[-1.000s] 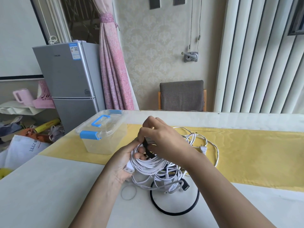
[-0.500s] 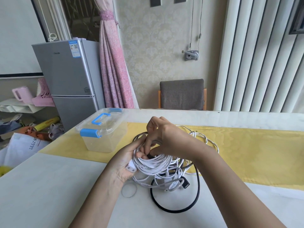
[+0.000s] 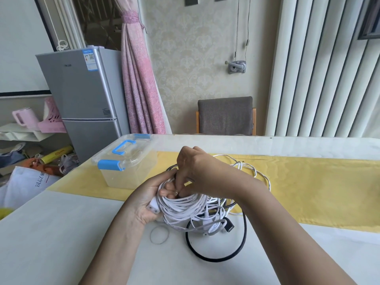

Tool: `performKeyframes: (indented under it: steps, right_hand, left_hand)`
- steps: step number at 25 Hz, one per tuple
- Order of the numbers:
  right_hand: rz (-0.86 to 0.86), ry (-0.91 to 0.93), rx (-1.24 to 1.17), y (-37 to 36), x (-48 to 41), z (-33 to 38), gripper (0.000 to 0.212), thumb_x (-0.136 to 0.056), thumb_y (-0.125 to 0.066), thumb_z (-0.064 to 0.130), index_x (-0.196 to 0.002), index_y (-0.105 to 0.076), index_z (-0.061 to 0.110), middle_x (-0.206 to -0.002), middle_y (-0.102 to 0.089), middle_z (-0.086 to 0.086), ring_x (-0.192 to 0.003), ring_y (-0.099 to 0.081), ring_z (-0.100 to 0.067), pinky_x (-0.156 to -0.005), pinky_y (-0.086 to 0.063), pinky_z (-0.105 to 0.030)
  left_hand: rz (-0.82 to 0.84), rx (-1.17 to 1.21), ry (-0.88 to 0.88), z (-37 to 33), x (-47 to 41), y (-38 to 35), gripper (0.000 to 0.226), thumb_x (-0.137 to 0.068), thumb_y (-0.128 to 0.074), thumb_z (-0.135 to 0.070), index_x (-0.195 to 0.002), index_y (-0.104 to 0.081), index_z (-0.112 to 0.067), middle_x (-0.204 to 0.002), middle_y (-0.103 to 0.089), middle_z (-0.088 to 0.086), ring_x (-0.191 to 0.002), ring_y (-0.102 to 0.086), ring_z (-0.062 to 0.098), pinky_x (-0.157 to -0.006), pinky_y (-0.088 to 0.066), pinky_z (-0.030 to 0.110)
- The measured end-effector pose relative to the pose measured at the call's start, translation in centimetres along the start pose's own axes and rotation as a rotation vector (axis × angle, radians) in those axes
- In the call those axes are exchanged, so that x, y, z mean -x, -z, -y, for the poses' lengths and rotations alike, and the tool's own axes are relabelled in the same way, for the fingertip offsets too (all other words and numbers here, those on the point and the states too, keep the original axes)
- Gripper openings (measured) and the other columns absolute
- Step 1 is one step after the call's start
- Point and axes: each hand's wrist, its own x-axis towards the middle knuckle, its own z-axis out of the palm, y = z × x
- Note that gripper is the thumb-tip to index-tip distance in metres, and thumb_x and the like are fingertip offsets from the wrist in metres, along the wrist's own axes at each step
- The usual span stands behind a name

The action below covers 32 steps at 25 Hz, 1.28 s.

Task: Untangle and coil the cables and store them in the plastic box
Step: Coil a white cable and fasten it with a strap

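**Q:** Where are the hands?

**A:** Both meet over the middle of a white table (image 3: pixel 61 233), seen from above. The left hand (image 3: pixel 147 200) comes up from the lower left, palm turned inward. It grasps a thick coil of white cable (image 3: pixel 185 205), with its fingers curled through the loops. A white plug (image 3: pixel 153 208) lies against its palm.

**Q:** And the right hand?

**A:** The right hand (image 3: pixel 194 171) reaches over the top of the coil with its fingers bent downward. Its fingertips pinch a small dark piece (image 3: pixel 178 194) just inside the loops. I cannot tell what that piece is.

**Q:** Are there other cables?

**A:** Yes. More white cable trails loosely behind the coil onto a yellow runner (image 3: pixel 308 182). A black cable (image 3: pixel 216 259) forms a wide loop on the table under the coil, nearest the viewer. A thin rubber band (image 3: pixel 159 235) lies flat just beside the left wrist.

**Q:** Where is the plastic box?

**A:** The clear plastic box (image 3: pixel 127 175) stands on the left end of the runner, near the left hand but not touching it. Its lid is on, with a blue handle and a blue latch.

**Q:** What is behind the table?

**A:** A grey chair (image 3: pixel 225 116) stands against the far edge. A silver fridge (image 3: pixel 82 89) and a pink curtain (image 3: pixel 139 89) are at the left.
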Motion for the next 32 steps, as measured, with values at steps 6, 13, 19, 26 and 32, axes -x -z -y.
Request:
performKeyframes:
  steps: [6,13,19,26,32]
  right_hand:
    - [-0.072,0.025,-0.27,-0.4,-0.3,-1.0,0.008,-0.077,-0.074,0.012,-0.083,-0.069,0.011,-0.085,-0.056,0.004,-0.083,-0.049,-0.01,-0.078,-0.037,-0.016]
    - [-0.207,-0.141,-0.584,-2.0,-0.5,-2.2,0.016,-0.084,-0.069,0.01,-0.072,-0.058,0.012,-0.063,-0.053,0.0,-0.05,-0.041,-0.001,-0.052,-0.034,-0.011]
    - [-0.255,-0.306,-0.773,-3.7,-0.8,-3.4,0.016,-0.085,-0.068,0.012,-0.073,-0.058,0.013,-0.06,-0.053,0.005,-0.046,-0.043,0.002,-0.048,-0.034,-0.011]
    - [-0.325,-0.306,-0.71,-2.4,-0.8,-1.9,0.014,-0.081,-0.072,0.012,-0.073,-0.061,0.009,-0.065,-0.059,-0.003,-0.052,-0.049,-0.005,-0.051,-0.04,-0.011]
    - [-0.454,-0.235,-0.521,-2.6,-1.3,-1.8,0.024,-0.072,-0.08,0.014,-0.07,-0.057,0.022,-0.075,-0.057,-0.003,-0.064,-0.053,-0.012,-0.062,-0.047,-0.023]
  left_hand:
    - [-0.082,-0.128,-0.093,0.1,-0.2,0.5,0.017,-0.051,-0.076,-0.011,-0.046,-0.06,-0.01,-0.038,-0.039,-0.002,-0.025,-0.03,0.001,-0.03,-0.032,0.012]
    - [-0.179,-0.31,-0.154,0.6,-1.1,0.6,0.04,-0.083,-0.056,-0.004,-0.043,-0.054,-0.011,-0.042,-0.04,0.003,-0.029,-0.031,0.005,-0.034,-0.033,0.014]
    - [-0.149,-0.416,-0.284,1.0,-1.4,1.2,0.025,-0.09,-0.053,-0.005,-0.066,-0.048,-0.008,-0.048,-0.045,0.005,-0.034,-0.034,0.009,-0.038,-0.034,0.017]
    - [-0.043,-0.452,-0.456,0.9,-0.8,1.1,0.019,-0.08,-0.055,-0.006,-0.066,-0.043,-0.007,-0.048,-0.045,0.007,-0.035,-0.036,0.011,-0.041,-0.035,0.02]
    - [-0.04,-0.434,-0.501,0.8,-0.7,1.0,0.015,-0.078,-0.054,-0.002,-0.067,-0.044,-0.004,-0.048,-0.044,0.008,-0.035,-0.034,0.012,-0.041,-0.036,0.02]
